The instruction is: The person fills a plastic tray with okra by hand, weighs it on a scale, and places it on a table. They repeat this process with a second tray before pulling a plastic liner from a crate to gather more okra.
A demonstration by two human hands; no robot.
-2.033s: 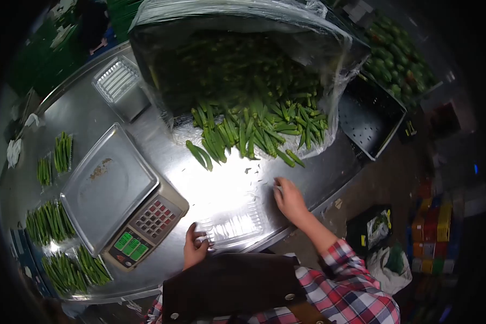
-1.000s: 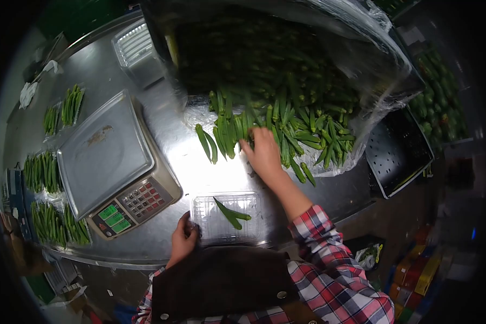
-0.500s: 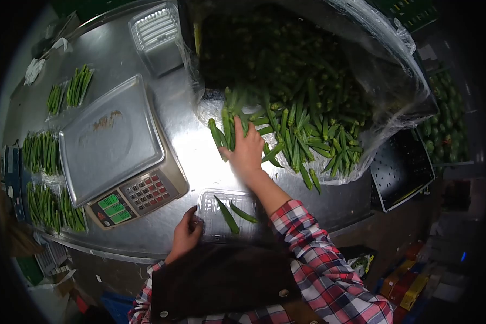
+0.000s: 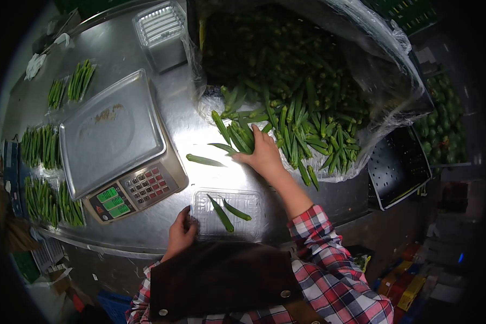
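Note:
My right hand (image 4: 263, 153) is closed around a few green okra pods (image 4: 240, 136) at the front left of a large okra pile (image 4: 302, 127) that spills from a plastic-lined crate. Two loose pods lie just left of this hand, one of them (image 4: 205, 160) apart on the steel table. My left hand (image 4: 182, 231) grips the left edge of a clear plastic tray (image 4: 248, 229), its fingers partly hidden. Two okra pods (image 4: 220, 213) rest in that tray.
A scale (image 4: 113, 140) with an empty metal pan stands left of centre. Packs of okra (image 4: 40, 146) line the table's left side. Stacked clear trays (image 4: 159, 27) are at the back. A black crate (image 4: 399, 167) sits at the right.
My right hand has moved right and slightly down, its fingers now around pods. Two pods now lie loose on the table to its left. The clear tray has shifted slightly left in view.

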